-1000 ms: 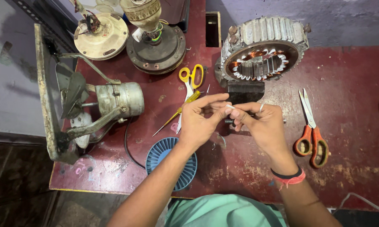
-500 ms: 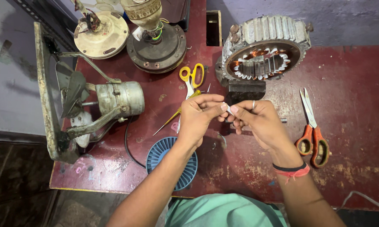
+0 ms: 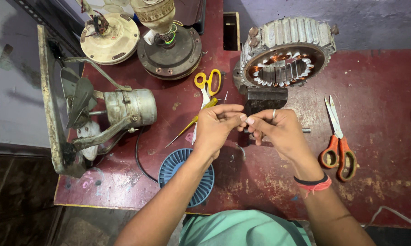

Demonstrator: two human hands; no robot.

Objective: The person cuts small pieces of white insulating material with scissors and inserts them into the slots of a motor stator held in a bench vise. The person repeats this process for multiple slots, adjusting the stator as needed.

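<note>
My left hand (image 3: pixel 214 130) and my right hand (image 3: pixel 280 132) meet fingertip to fingertip above the red table (image 3: pixel 387 91), just in front of a dark metal block (image 3: pixel 265 98). Both pinch something tiny and pale between thumb and forefinger; it is too small to identify. The right hand wears a ring, with a black and red band at the wrist. Behind the block stands a large ribbed motor stator (image 3: pixel 285 59) with copper windings. A thin metal rod (image 3: pixel 305 130) lies under the right hand.
Yellow scissors (image 3: pixel 208 82) and a yellow-handled screwdriver (image 3: pixel 192 123) lie left of the hands, orange scissors (image 3: pixel 337 150) to the right. A blue round grille (image 3: pixel 187 175) sits at the near edge. A framed fan motor (image 3: pixel 130 107) and two round fan motors (image 3: pixel 169 45) fill the left and back.
The fingertips have drawn closer together, and the small pale piece seen between them earlier is now nearly covered. The hands stay in about the same place.
</note>
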